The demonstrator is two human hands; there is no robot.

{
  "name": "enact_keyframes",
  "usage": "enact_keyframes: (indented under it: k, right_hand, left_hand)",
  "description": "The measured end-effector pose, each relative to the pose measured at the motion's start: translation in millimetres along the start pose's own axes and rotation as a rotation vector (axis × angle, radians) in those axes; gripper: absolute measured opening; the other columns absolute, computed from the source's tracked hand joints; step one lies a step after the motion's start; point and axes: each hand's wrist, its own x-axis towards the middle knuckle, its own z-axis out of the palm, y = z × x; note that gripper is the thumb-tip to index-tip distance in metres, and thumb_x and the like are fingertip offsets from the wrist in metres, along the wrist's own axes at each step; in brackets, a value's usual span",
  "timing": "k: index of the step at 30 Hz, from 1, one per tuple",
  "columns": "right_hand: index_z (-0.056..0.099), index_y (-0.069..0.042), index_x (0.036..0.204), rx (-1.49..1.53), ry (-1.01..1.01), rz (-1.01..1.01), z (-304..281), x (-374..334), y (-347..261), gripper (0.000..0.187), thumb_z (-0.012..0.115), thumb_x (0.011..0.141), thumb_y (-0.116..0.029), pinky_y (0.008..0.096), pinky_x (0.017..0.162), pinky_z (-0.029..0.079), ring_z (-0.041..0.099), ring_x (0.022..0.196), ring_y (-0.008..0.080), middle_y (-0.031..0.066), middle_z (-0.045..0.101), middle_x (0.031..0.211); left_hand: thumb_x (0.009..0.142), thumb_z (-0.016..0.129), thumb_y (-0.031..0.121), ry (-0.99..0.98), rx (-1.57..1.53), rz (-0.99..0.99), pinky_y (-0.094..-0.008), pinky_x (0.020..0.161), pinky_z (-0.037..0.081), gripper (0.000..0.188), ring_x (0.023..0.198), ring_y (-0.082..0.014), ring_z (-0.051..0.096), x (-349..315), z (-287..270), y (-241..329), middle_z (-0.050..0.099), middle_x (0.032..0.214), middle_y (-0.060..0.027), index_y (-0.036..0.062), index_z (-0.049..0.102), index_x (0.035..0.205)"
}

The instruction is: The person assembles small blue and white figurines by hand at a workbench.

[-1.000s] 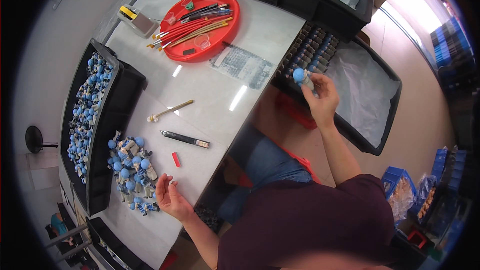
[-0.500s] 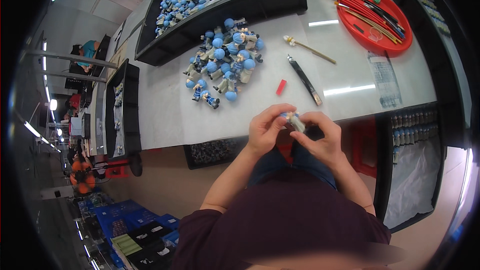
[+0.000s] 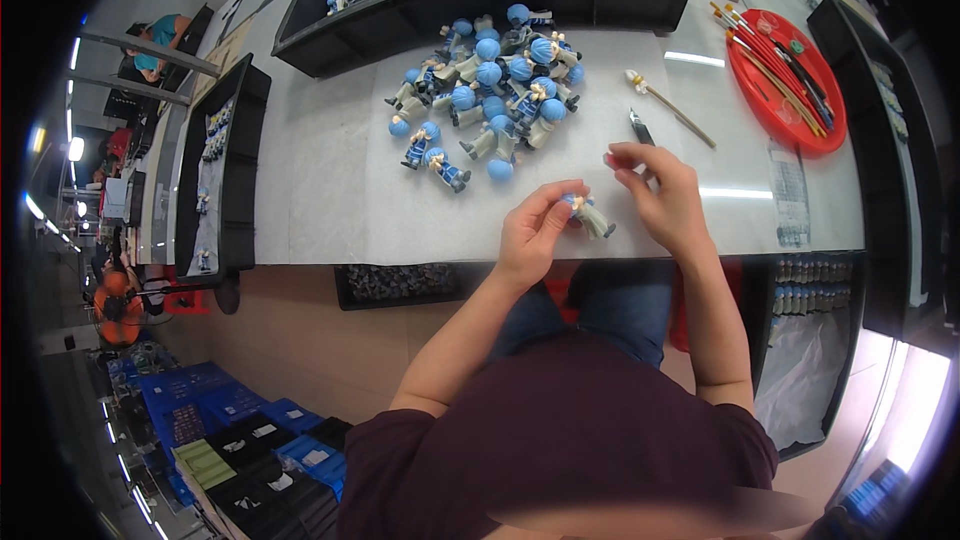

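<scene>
- Currently, the left hand [image 3: 535, 232] is clamped on one blue-capped figurine [image 3: 590, 215], pinching its head end and leaving the grey legs free, nearer the person than the heap [image 3: 489, 73] and toward its right.
- Right of the heap, the right hand [image 3: 670, 200] is curled, its fingertips at a small red piece [image 3: 608, 158] — whether they grip it, I cannot tell.
- For good handling, a firm but light pinch seems best, with fingers off the face so that side can be seen.
- Right of the heap, too, a craft knife [image 3: 641, 128] lies partly hidden by the right hand, blade pointing away from the person — keeping fingers and figurine clear of that tip looks wise.
- Farther right of the heap come a pale-headed stick [image 3: 675, 112], then a red tray [image 3: 826, 145] of brushes.
- Behind the heap, a black bin [image 3: 480, 5] of more figurines stands on the surface [image 3: 330, 160].
</scene>
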Motion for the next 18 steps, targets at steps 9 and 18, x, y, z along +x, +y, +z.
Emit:
enact_keyframes:
  k: [9, 18]
  right_hand:
    - [0.051, 0.0, 0.11, 1.078, 0.034, 0.567, -5.4, -22.3, -4.5, 0.034, 0.061, 0.081, -0.012, 0.0222, 0.063, 0.045, 0.059, 0.079, 0.0145, 0.0137, 0.062, 0.094]
    - [0.049, 0.0, 0.112, 1.186, 0.032, 0.651, -2.1, -25.6, -4.8, 0.038, 0.063, 0.079, -0.012, 0.0197, 0.061, 0.045, 0.058, 0.078, 0.0138, 0.012, 0.061, 0.09]
  left_hand:
    - [0.08, 0.051, -0.008, -0.092, -0.029, 0.082, -0.0285, 0.089, 0.041, 0.039, 0.108, -0.0171, 0.046, 4.0, 0.1, 2.1, 0.048, 0.115, -0.0103, -0.002, 0.046, 0.118]
    - [0.082, 0.047, -0.009, -0.049, -0.079, -0.007, -0.0277, 0.088, 0.042, 0.038, 0.104, -0.0159, 0.049, -0.2, -0.8, -0.8, 0.05, 0.114, -0.0101, -0.0016, 0.043, 0.119]
